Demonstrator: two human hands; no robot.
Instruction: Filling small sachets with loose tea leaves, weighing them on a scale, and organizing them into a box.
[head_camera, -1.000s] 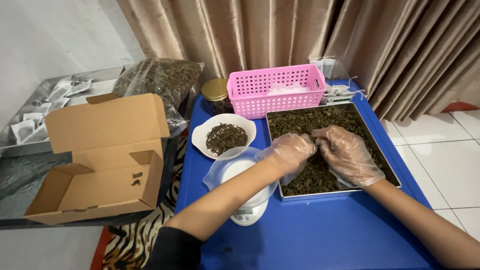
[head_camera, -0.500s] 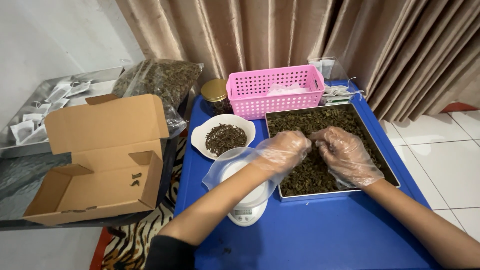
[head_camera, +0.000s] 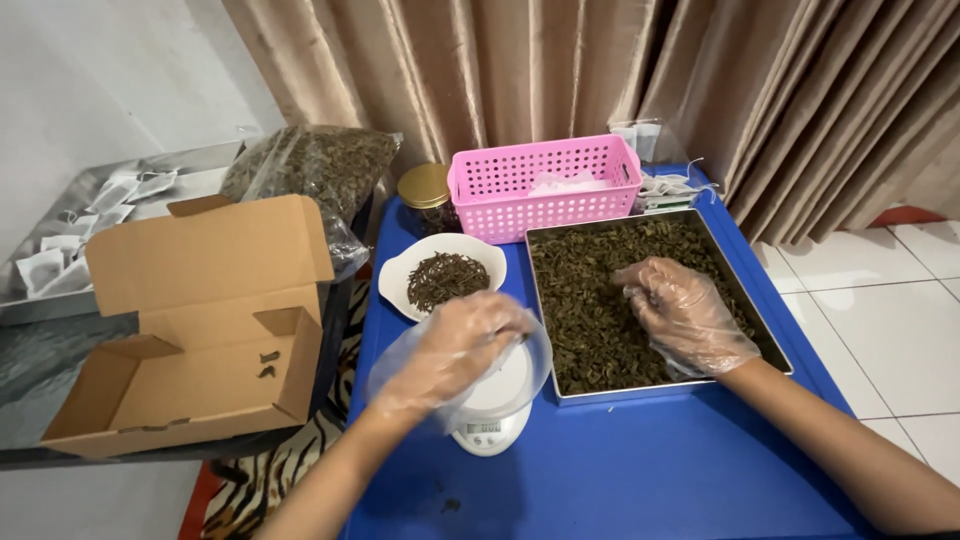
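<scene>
Hovering left hand (head_camera: 455, 350) over white scale (head_camera: 490, 425), right hand (head_camera: 680, 315) resting on tray's dried leaves (head_camera: 590, 300)

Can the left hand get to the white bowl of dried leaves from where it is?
Probably yes: the left hand hovers over the scale, and the white bowl sits just beyond it with nothing between.

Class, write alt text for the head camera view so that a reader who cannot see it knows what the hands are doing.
A person's gloved left hand hovers over a small white scale while the gloved right hand rests in a metal tray of dried dark leaves on a blue table. Nearby are a white bowl of leaves, a pink basket and an open cardboard box.
</scene>
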